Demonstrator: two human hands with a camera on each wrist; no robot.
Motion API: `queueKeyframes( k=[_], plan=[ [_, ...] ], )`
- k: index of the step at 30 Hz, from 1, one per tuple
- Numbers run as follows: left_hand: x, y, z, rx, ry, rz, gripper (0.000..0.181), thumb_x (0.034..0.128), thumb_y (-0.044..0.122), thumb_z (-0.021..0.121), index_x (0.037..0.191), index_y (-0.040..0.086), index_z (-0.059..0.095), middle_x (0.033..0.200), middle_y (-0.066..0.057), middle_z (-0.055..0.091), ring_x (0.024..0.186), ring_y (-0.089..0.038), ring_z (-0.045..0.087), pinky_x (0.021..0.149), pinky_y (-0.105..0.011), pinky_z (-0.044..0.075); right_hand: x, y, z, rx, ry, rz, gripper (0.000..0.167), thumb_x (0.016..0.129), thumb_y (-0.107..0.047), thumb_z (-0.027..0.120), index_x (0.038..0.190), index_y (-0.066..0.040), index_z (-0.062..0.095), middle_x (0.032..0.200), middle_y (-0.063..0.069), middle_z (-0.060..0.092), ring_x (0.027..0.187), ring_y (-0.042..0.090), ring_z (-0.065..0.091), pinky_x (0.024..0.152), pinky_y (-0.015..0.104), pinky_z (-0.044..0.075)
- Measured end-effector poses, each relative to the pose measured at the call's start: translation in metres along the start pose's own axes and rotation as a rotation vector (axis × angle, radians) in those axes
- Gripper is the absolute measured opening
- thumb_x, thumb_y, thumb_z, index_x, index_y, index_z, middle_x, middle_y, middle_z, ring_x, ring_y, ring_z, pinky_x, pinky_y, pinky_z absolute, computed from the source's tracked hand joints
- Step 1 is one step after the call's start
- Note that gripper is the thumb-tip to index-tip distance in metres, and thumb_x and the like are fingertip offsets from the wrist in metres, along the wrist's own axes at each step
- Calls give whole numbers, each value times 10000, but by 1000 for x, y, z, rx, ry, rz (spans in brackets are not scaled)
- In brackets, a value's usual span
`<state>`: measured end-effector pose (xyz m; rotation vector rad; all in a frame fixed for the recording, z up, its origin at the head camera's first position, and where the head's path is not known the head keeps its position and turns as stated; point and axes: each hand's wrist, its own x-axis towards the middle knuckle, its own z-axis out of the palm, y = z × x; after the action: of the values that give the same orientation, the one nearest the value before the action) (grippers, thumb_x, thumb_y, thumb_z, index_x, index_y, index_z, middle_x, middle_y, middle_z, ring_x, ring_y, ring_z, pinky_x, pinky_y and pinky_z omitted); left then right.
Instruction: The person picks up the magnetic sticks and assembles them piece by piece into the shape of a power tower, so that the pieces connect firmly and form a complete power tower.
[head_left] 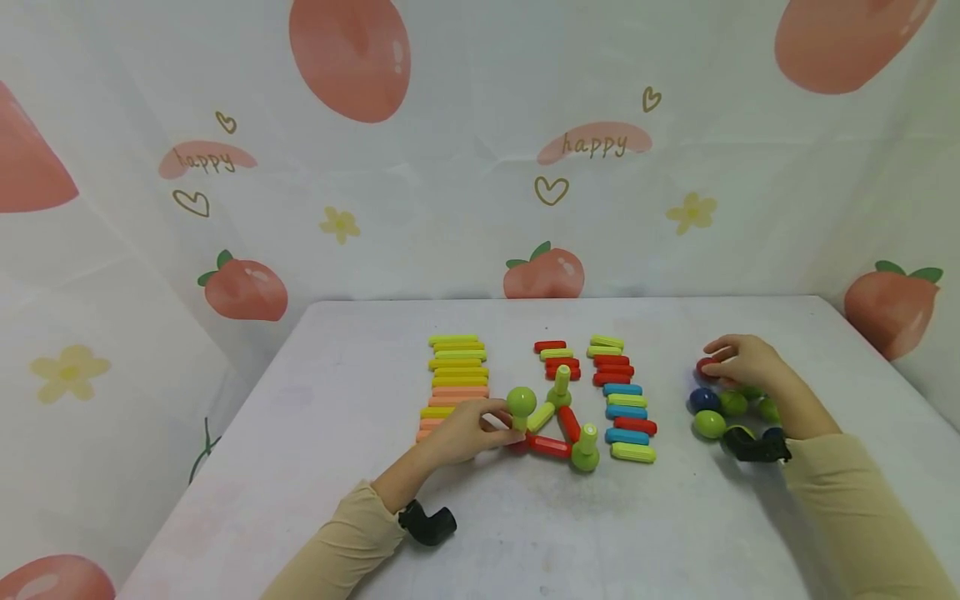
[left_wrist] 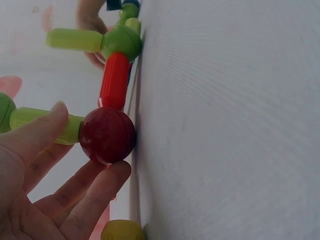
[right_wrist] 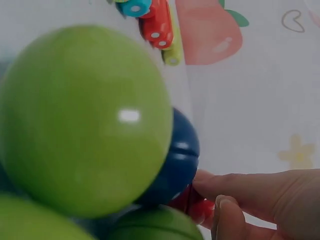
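Observation:
In the head view my left hand [head_left: 468, 429] holds one corner of a toy triangle of rods and balls. The left wrist view has its thumb on an upright yellow-green rod [left_wrist: 72, 129] and fingertips against the red ball [left_wrist: 107, 136] under it. A green ball [head_left: 521, 402] tops that rod. The base includes a red rod [head_left: 551, 446] and green corner balls [head_left: 585, 457], which carry upright rods without balls on top. My right hand [head_left: 746, 362] pinches a red ball [head_left: 706, 368] at the far side of a ball cluster; the right wrist view partly hides it behind a blue ball [right_wrist: 182, 162].
A column of yellow and orange rods [head_left: 459, 375] lies left of the triangle. Shorter red, blue and yellow-green rods [head_left: 626, 412] line its right, with a small group [head_left: 558, 364] behind it. Several green balls [head_left: 709, 424] and a dark blue ball [head_left: 705, 400] sit near my right hand.

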<state>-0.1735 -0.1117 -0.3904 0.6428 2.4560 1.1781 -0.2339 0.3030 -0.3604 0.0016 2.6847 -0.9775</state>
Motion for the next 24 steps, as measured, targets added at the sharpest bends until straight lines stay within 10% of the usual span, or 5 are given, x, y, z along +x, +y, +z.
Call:
queueKeyframes(
  k=[24],
  plan=[
    [-1,5,-2,18,-3,11,230,863,225,667,1076,145,638,1054,-83,656,867,-200,674,760,-272,545,-16,-115,74,129,52,-542,345,868,-202,659,1171,-51,591,1184,171,604,733,244,615,634,225,526]
  ],
)
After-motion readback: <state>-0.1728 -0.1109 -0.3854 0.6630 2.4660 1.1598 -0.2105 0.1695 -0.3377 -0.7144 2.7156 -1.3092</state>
